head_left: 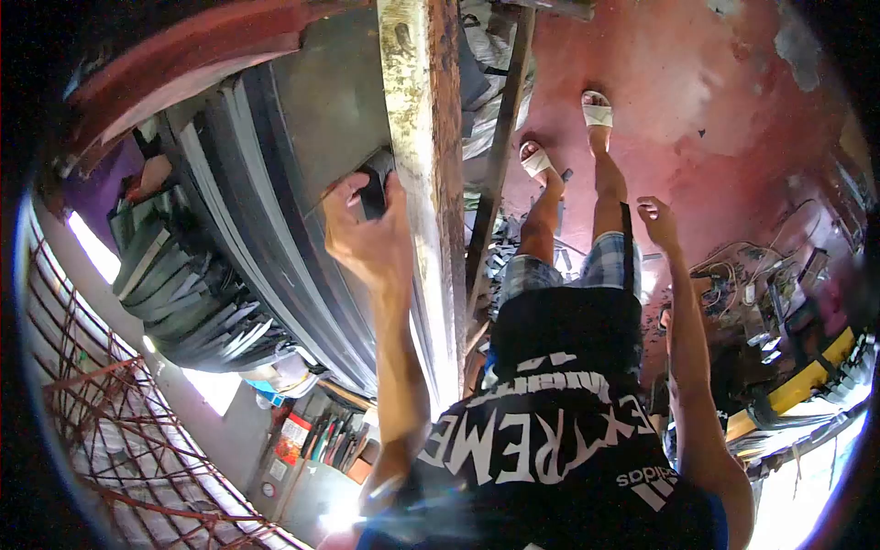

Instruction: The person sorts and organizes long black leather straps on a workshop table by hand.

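My left hand [368, 240] is over the workbench, its thumb and fingers curled around a small dark block-like piece [374, 188] whose exact kind I cannot make out. That hand is just left of a worn, pale-painted wooden beam [417, 110]. Long grey and black strips [266, 174] run lengthwise to the left of it. My right hand [656, 223] hangs at my side above the red floor, fingers loosely bent, with nothing visible in it. A narrow black strip [629, 247] shows between this hand and my shorts.
Folded dark sheets [188, 284] are stacked at the left, near a rusty metal grille [101, 403]. Tools in a rack [335, 440] are at lower left. Cables [747, 261] and clutter lie on the right of the red floor [678, 101]. A yellow bar [811, 371] is at far right.
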### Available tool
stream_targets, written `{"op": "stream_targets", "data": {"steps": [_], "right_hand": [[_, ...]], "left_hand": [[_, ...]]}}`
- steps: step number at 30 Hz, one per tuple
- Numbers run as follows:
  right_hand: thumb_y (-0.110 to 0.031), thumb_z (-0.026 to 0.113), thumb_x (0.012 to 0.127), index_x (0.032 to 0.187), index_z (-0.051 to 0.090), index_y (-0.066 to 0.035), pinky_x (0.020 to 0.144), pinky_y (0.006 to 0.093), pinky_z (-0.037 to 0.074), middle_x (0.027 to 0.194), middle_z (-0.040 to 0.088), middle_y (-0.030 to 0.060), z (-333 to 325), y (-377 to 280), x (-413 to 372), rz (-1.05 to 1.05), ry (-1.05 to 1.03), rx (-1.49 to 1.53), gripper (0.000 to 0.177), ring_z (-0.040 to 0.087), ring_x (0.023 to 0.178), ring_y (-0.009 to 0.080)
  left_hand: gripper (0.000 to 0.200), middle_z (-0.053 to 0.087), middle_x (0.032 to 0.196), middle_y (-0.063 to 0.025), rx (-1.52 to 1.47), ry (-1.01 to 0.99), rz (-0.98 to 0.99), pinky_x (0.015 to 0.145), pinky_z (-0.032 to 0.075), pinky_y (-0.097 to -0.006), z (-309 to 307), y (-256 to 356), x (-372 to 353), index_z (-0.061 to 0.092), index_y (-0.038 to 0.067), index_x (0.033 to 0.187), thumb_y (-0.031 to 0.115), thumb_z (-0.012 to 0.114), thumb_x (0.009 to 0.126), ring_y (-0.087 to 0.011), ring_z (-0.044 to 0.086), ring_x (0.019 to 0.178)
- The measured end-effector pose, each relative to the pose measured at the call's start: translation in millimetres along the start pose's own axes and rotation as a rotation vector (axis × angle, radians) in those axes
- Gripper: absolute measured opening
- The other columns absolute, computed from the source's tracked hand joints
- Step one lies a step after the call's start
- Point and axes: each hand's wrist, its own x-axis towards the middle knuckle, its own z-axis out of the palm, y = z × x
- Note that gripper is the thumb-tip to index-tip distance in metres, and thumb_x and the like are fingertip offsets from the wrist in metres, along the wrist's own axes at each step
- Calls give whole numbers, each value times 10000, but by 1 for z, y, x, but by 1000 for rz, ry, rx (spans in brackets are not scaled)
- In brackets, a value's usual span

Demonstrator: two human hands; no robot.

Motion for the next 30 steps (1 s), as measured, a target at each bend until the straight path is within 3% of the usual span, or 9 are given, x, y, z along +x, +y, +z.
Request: {"op": "stream_targets", "data": {"steps": [2,3,11,13,15,18,21,23,30], "right_hand": [[-177,642,927,1120,679,-49,791,358,577,1078,727,129,5,19,19,-72,54,27,234,717,939,249],[-180,648,924,1116,684,-59,793,355,575,1072,728,130,4,7,-15,-59,15,36,229,718,932,249],[-131,657,892,1061,706,-58,787,316,546,1002,739,102,-29,26,11,-118,69,12,191,708,922,214],[-135,649,894,1057,707,-54,786,315,539,995,740,101,-46,11,16,-175,64,75,191,705,917,208],[-139,640,895,1053,708,-51,785,314,531,987,740,101,-68,-16,15,-231,61,138,193,703,912,201],[-153,639,897,1065,713,-56,807,323,531,995,744,104,-101,-69,4,-134,164,-36,209,703,915,199],[-164,652,892,1072,719,-57,822,326,532,1004,747,106,-118,-65,24,-132,172,-2,220,705,908,207],[-108,652,893,1082,714,-38,695,273,491,871,710,56,-129,-69,29,-110,170,-67,211,609,745,109],[-113,666,882,1075,700,-30,748,282,501,895,714,69,-157,-105,65,-412,115,-135,214,635,838,131]], "left_hand": [[329,723,929,-160,-61,13,58,782,560,-388,23,-11,5,686,10,961,127,848,700,-298,707,825],[329,723,929,-160,-27,15,54,782,560,-388,-17,2,4,686,10,961,127,848,700,-298,707,825],[294,721,876,-154,-88,29,26,735,549,-397,-8,4,7,691,49,915,162,833,684,-313,706,801],[308,737,933,-142,-58,-24,-74,813,561,-366,-8,7,7,709,32,946,175,847,710,-267,722,861],[313,738,929,-140,-72,9,-18,804,560,-363,-7,3,7,701,30,947,176,845,710,-263,723,860],[325,736,928,-143,-106,3,-19,784,558,-374,-7,4,4,691,42,960,179,846,709,-276,721,861],[335,725,898,-141,-97,42,-21,739,542,-449,-3,5,4,658,92,950,206,846,697,-373,704,816],[351,726,901,-135,-24,-11,-69,744,540,-467,2,5,5,635,111,982,231,829,715,-384,700,823],[494,721,949,-176,-68,-37,-217,775,538,-509,1,18,1,537,147,1157,323,769,758,-416,694,870]]}}
